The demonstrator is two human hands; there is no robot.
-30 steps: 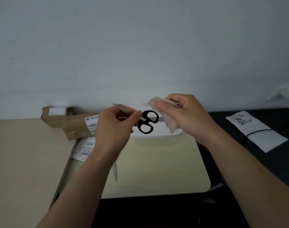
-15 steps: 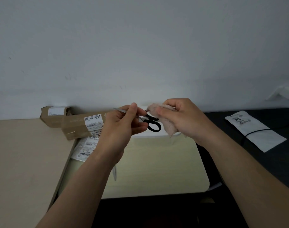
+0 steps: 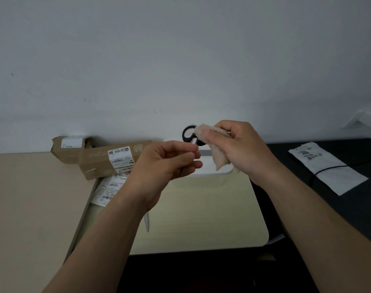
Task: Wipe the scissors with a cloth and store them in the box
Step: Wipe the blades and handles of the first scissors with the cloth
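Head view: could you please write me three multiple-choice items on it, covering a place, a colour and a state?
1. Where is the white packet? A) on the dark table at right; B) on the floor; C) on the wall.
2. The handles of the scissors are: A) red; B) black; C) blue.
3. The cloth is: A) lying flat; B) inside a box; C) gripped by the right hand.
Key: A, it lies on the dark surface; B, the loops show black; C, fingers curl round it.

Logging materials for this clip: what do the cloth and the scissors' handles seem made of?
Cloth: beige with a fuzzy nap, likely terry or fleece. Scissors: handle loops smooth matte black, probably plastic; blades too hidden to judge.
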